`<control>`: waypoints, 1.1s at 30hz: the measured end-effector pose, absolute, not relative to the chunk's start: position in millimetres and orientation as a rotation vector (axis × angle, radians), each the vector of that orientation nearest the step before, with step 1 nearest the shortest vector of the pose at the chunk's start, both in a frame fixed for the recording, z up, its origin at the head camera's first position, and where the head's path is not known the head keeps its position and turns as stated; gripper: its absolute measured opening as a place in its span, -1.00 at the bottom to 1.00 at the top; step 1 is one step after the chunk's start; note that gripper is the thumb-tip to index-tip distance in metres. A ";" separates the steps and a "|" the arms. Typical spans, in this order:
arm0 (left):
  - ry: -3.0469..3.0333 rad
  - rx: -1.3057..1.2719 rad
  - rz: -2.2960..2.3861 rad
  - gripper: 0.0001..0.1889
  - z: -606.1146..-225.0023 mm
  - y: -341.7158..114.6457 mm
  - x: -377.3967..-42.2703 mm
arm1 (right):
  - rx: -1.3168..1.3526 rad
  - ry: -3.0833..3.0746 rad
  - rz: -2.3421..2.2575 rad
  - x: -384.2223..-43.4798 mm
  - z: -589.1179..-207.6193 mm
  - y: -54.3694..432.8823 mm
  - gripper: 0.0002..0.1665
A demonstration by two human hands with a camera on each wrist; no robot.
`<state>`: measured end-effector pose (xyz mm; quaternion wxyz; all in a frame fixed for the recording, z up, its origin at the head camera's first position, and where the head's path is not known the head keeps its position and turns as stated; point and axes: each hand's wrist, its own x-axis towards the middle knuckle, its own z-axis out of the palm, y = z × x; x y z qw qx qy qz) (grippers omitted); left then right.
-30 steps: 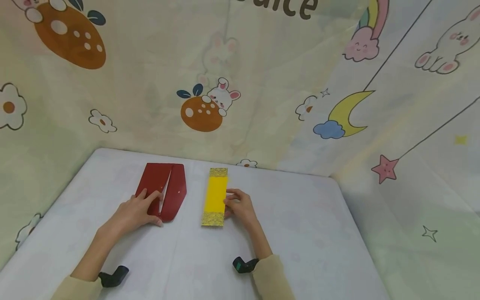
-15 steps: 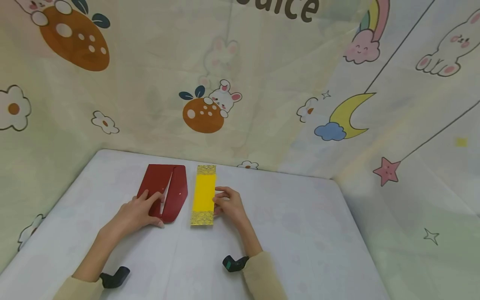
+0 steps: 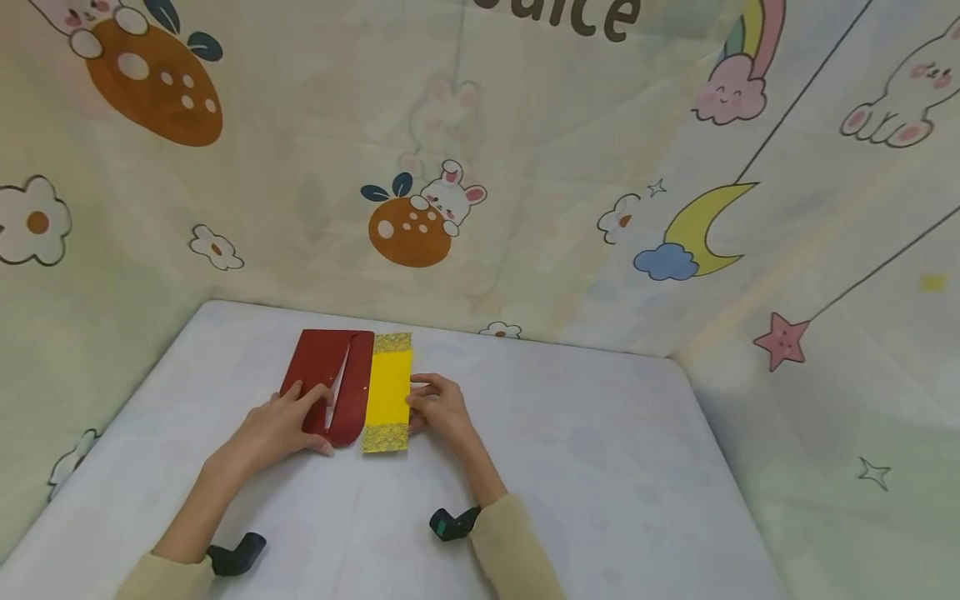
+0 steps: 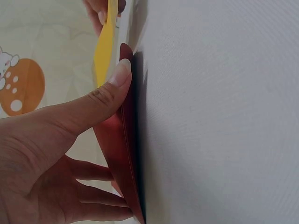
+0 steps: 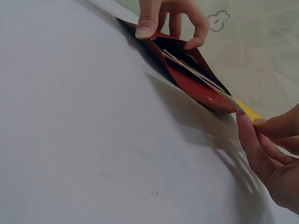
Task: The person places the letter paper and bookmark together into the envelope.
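A red paper envelope (image 3: 315, 358) lies on the white table, its flap (image 3: 354, 400) spread to the right and its mouth gaping. My left hand (image 3: 279, 427) holds the envelope, with the thumb (image 4: 119, 77) on its near edge and a bent finger at the mouth. My right hand (image 3: 444, 408) pinches the right edge of a yellow card (image 3: 389, 387) with glittery gold ends. This card overlaps the flap in the head view. In the right wrist view, the card's edge (image 5: 201, 77) stands between the flap and the raised front; how deep it reaches is hidden.
The white table (image 3: 600, 467) runs up to a cloth backdrop (image 3: 540, 208) printed with rabbits, flowers and a moon. Black wrist devices, one on the left (image 3: 238, 555) and one on the right (image 3: 454, 525), sit by the beige sleeves.
My right hand has carried the yellow card leftward from beside the red envelope until it overlaps the flap. The left hand keeps its place on the envelope.
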<state>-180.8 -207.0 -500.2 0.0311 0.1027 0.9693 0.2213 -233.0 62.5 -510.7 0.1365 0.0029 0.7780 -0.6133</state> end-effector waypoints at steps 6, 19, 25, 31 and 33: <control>2.992 0.330 0.689 -0.27 -500.6 -206.2 -182.5 | -0.024 2.280 -1.743 -237.9 -512.3 52.0 -0.58; 2.972 0.312 0.668 -0.27 -499.0 -205.9 -180.2 | 0.019 2.284 -1.729 -243.7 -506.8 32.0 -0.56; 2.967 0.311 0.662 -0.26 -497.6 -206.2 -179.4 | 0.011 2.303 -1.720 -243.1 -504.4 22.7 -0.57; 2.954 0.308 0.651 -0.28 -495.6 -206.5 -179.4 | 0.003 2.304 -1.714 -244.3 -507.3 13.0 -0.58; 2.947 0.310 0.646 -0.28 -495.8 -206.8 -179.4 | -0.002 2.308 -1.709 -244.0 -508.7 10.4 -0.58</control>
